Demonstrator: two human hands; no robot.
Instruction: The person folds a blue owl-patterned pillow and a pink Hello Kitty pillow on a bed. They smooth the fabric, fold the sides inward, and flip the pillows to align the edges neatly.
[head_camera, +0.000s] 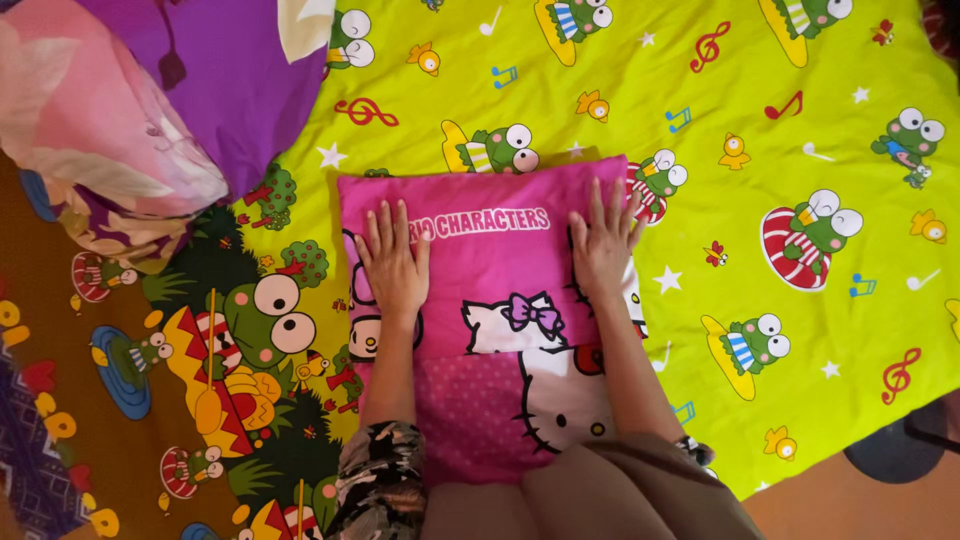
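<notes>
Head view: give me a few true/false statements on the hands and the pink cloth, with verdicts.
1. Both hands lie flat on the folded pink cloth. True: left hand, right hand.
2. The pink cloth lies on a yellow-green sheet printed with cartoon frogs. True.
3. The right hand holds a pair of scissors. False: it is empty, palm down on the cloth.
4. A purple pillow lies at the upper left. True.
5. The pink cloth is plain. False: it bears a white cartoon cat with a purple bow.
</notes>
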